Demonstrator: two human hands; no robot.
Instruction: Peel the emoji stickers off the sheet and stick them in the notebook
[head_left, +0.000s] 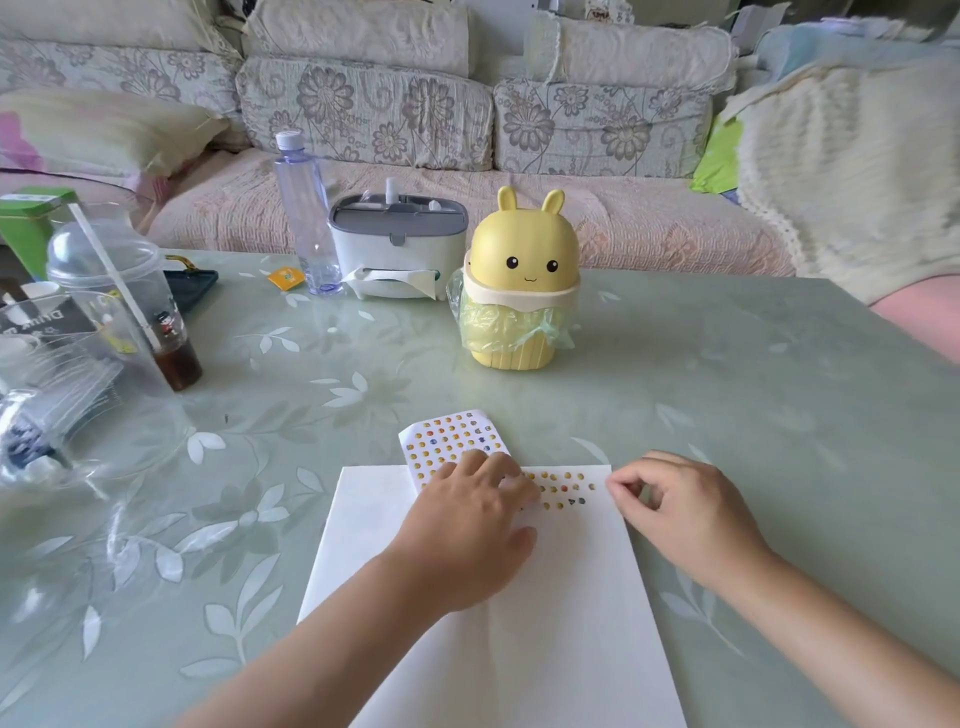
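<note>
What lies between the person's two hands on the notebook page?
Rows of emoji stickers on the notebook page, between left hand and right hand, shown in the head view.

— What does the left hand (467, 525) hide?
— The near corner of the sticker sheet (447, 436) and part of the rows on the notebook (571, 623), whose near edge is cut off.
— The right hand (685, 514)?
— Its pinch is too small to read, like the emoji stickers (564, 489).
</note>
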